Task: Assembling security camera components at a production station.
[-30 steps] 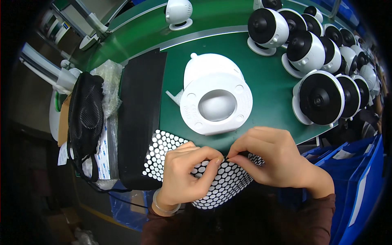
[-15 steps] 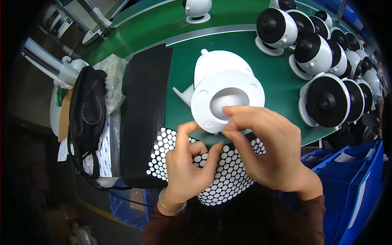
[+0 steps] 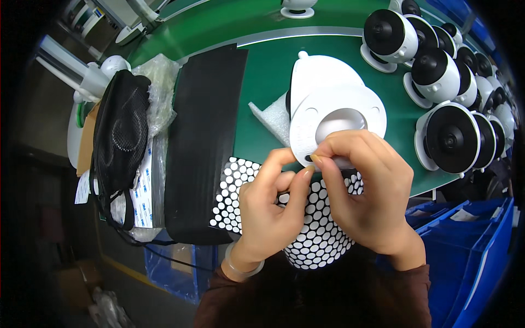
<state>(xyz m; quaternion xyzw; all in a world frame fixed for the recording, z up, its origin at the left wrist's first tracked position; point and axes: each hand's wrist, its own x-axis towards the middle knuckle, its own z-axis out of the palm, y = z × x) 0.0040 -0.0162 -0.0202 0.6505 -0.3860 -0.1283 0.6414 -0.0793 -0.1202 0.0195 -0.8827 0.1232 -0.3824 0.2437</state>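
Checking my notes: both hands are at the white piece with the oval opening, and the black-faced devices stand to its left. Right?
Not quite: the head view shows the black-faced devices standing to the right of the white piece. The left hand and right hand are indeed at it.

The green bench (image 3: 265, 76) is brightly lit, picture corners black
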